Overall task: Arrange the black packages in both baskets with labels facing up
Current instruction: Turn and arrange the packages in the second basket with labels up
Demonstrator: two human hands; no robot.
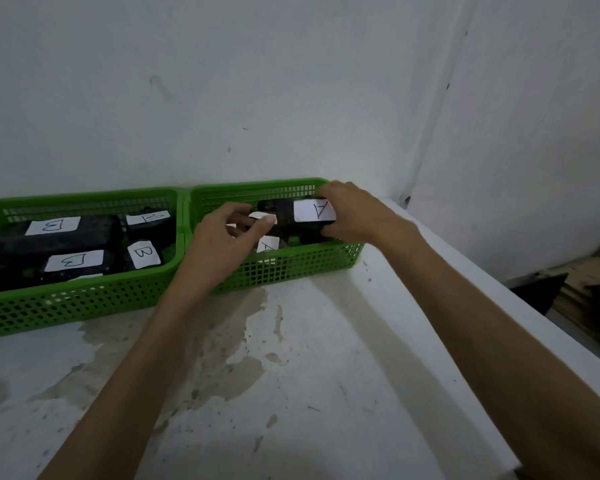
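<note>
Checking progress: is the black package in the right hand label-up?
Label-up: the black package held by the right hand shows its white "A" label on top.

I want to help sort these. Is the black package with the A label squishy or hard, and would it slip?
The black package with the A label probably holds its shape: it looks blocky and does not sag where the right hand grips its end. It seems light, since one hand's fingers lift it above the right basket. Its dark wrap looks a bit shiny, so it may be slightly slippery.

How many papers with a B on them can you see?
4, all in the left basket: back left, back right, front left, front right. White bits at its left edge and front may be more labels, letters hidden.
</note>
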